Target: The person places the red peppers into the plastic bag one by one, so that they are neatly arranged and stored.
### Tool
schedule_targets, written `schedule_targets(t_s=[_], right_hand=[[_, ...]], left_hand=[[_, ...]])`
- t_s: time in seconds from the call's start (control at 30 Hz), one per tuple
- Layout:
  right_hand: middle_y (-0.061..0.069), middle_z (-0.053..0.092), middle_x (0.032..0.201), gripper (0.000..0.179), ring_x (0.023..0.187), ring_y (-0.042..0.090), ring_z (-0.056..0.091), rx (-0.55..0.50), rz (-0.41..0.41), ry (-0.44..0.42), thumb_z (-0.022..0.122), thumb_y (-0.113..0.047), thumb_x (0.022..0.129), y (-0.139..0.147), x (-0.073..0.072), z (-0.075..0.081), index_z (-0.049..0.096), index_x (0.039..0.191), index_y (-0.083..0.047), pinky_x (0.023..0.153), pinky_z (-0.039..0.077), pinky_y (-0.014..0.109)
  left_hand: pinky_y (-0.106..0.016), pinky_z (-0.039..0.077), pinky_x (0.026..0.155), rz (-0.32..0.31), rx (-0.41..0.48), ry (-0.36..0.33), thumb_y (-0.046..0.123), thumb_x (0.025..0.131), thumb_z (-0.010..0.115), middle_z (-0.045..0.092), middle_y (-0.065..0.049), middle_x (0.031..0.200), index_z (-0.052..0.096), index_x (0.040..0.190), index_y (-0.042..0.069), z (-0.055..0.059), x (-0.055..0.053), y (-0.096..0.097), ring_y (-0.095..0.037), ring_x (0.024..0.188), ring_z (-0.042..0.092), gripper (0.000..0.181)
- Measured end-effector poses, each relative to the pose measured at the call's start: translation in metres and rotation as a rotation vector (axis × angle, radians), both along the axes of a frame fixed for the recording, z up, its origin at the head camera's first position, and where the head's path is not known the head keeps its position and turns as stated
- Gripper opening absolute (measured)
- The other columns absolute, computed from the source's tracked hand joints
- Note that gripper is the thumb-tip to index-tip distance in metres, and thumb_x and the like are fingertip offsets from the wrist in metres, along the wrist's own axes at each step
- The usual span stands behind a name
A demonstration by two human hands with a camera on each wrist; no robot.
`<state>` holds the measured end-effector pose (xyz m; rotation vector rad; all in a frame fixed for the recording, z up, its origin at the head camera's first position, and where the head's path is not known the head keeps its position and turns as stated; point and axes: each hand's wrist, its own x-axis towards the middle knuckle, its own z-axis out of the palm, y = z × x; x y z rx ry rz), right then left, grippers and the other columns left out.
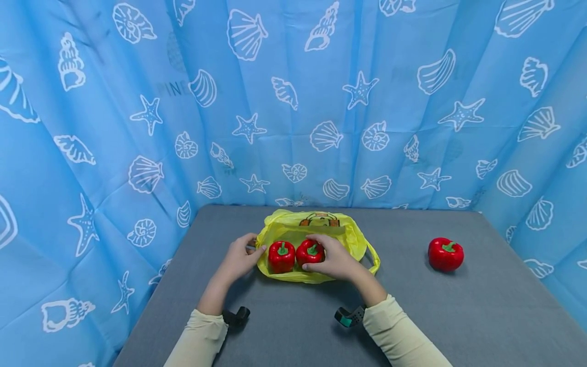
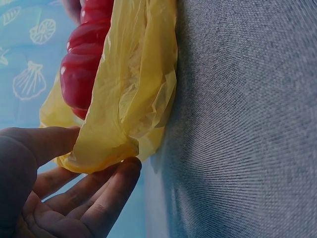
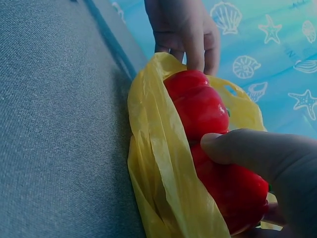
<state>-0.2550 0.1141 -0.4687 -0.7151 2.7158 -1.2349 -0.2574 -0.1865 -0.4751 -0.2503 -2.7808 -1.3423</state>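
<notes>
A yellow plastic bag (image 1: 355,234) lies spread on the grey table with its mouth open, two red bell peppers side by side inside. My left hand (image 1: 240,257) holds the bag's left edge, thumb on the inner side and fingers on the outer, as the left wrist view shows of the bag wall (image 2: 116,94). The left pepper (image 1: 281,261) stands stem up close to that thumb. Around the right pepper (image 1: 306,255) my right hand (image 1: 336,259) is curled, thumb on the near side, fingers on the far side. In the right wrist view that pepper (image 3: 235,193) touches its neighbour.
A third red bell pepper (image 1: 446,254) sits on the grey table (image 1: 412,316) well to the right of the bag. A loose bag handle (image 1: 373,257) trails at the right. Behind the table's far edge hangs a blue curtain (image 1: 293,137) with white shells.
</notes>
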Motion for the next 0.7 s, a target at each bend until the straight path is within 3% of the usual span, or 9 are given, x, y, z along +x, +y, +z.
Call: schedule_targets(t_s=[0.43,0.7], right_hand=[[0.01,0.06,0.15,0.077,0.138,0.031,0.057,0.031,0.02,0.0,0.088,-0.033,0.087,0.003,0.001,0.002,0.054,0.152,-0.009,0.109,0.055,0.052],[0.01,0.059,0.15,0.069,0.135,0.034,0.06,-0.043,0.008,-0.032,0.086,-0.032,0.091,0.018,0.01,0.009,0.058,0.15,-0.012,0.111,0.053,0.056]], left_hand=[[-0.044,0.064,0.087,0.0,0.007,-0.006,0.025,0.102,0.073,0.072,-0.013,0.121,0.07,0.127,0.009,0.0,0.0,0.0,-0.024,0.097,0.072,0.029],[-0.045,0.064,0.084,-0.013,0.011,-0.003,0.024,0.102,0.072,0.073,-0.014,0.12,0.07,0.126,0.008,-0.001,0.0,0.0,-0.024,0.096,0.073,0.028]])
